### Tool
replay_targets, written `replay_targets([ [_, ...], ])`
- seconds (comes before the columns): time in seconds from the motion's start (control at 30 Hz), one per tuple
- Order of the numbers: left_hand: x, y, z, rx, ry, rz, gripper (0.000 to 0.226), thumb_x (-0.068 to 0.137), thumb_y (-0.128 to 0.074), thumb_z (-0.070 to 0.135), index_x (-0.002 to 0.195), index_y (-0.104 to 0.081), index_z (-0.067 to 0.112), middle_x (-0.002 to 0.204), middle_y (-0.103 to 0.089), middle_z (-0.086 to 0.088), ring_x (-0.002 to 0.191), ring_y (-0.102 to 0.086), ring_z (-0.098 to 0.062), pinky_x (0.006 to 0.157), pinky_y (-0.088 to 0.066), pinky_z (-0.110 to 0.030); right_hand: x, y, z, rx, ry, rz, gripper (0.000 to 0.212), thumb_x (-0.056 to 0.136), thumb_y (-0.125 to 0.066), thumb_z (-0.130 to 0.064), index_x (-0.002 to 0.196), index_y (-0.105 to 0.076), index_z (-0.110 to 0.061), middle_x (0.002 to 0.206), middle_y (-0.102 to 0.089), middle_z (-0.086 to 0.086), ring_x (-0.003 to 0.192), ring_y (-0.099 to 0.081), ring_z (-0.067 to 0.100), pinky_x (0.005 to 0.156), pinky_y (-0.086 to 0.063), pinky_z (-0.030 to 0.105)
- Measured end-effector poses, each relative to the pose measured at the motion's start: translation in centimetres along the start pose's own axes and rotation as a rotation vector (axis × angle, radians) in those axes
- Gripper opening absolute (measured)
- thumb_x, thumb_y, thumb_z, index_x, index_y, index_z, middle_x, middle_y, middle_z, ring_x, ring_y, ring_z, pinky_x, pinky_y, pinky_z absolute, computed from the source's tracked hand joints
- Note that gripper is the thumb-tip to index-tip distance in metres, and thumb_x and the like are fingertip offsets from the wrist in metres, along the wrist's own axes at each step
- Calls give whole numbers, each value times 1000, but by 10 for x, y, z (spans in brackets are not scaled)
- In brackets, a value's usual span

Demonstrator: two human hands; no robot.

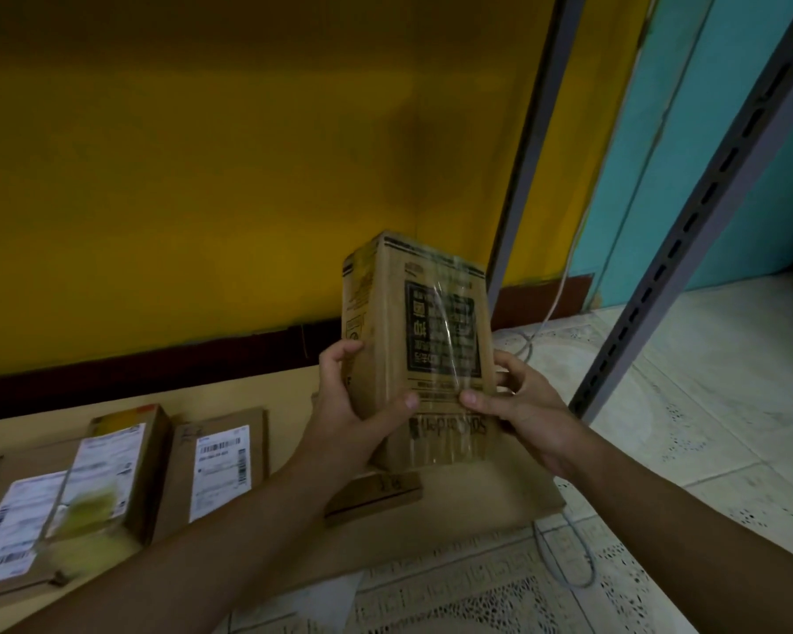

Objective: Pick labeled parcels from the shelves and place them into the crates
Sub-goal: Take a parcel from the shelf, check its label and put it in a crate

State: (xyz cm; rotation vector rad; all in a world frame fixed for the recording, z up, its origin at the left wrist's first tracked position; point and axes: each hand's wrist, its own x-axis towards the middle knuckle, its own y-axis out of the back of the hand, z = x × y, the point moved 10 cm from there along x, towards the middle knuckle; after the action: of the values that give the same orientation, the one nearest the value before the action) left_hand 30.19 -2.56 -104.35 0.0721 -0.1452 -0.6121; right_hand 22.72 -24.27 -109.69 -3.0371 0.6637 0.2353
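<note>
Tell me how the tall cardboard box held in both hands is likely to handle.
The cardboard box is probably stiff: its edges look straight where it is gripped. The glossy clear tape on its front may be slippery to hold. Tall and narrow, it could tip if stood on end.

bare forearms [230, 533], left hand [360, 407], right hand [529, 407]

Tall brown cardboard parcel [415, 340], black printed panel, clear tape, upright: gripped by left hand [362, 404] and right hand [523, 404], thumbs across its front. Flat labelled cardboard parcels [220, 469] lie on pale wooden shelf board [289, 386], lower left.
</note>
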Motion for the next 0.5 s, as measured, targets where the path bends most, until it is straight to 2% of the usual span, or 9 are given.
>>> replay_targets([
  [0.1, 2, 6, -1, 21, -26, 20, 72, 74, -83, 45, 127, -34, 50, 132, -51, 1, 112, -63, -20, 76, -62, -32, -5, 0, -3, 28, -1, 16, 100, 53, -100, -34, 140, -51, -28, 123, -65, 13, 102, -73, 26, 90, -60, 50],
  [0.17, 0, 7, -1, -23, -32, 4, 69, 77, -78, 42, 131, -35, 47, 130, -54, -1, 105, -67, -17, 73, -61, -31, -6, 0, -6, 54, 2, 21, 81, 63, -92, -35, 134, -54, -30, 119, -69, 15, 100, -74, 27, 87, -60, 47],
  [0.23, 0, 8, -3, -91, -16, -2, 67, 80, -73, 39, 135, -36, 44, 124, -60, -1, 100, -70, -15, 73, -61, -32, -4, 1, -7, 119, -14, 29, 65, 70, -89, -42, 126, -58, -28, 117, -71, 15, 104, -72, 30, 93, -57, 53],
  [0.33, 0, 6, -5, -118, 18, -22, 63, 83, -66, 43, 138, -36, 48, 118, -66, 5, 99, -71, -21, 77, -62, -40, -3, -5, -5, 273, -66, 10, 73, 72, -83, -50, 131, -55, -18, 125, -68, 18, 112, -69, 37, 100, -52, 60],
  [0.4, 1, 0, -7, -91, 20, -55, 61, 89, -64, 46, 141, -33, 52, 121, -66, 10, 105, -70, -17, 82, -61, -36, -3, -6, -5, 283, -70, 17, 79, 71, -82, -52, 135, -52, -17, 128, -66, 19, 114, -68, 38, 100, -52, 61],
  [0.5, 2, -4, -10, -47, 29, -82, 67, 100, -58, 27, 153, -22, 46, 128, -62, 20, 109, -68, -9, 87, -59, -29, -6, 1, -10, 280, -40, 63, 81, 68, -82, -60, 132, -52, -20, 130, -65, 19, 114, -67, 38, 99, -53, 61],
])
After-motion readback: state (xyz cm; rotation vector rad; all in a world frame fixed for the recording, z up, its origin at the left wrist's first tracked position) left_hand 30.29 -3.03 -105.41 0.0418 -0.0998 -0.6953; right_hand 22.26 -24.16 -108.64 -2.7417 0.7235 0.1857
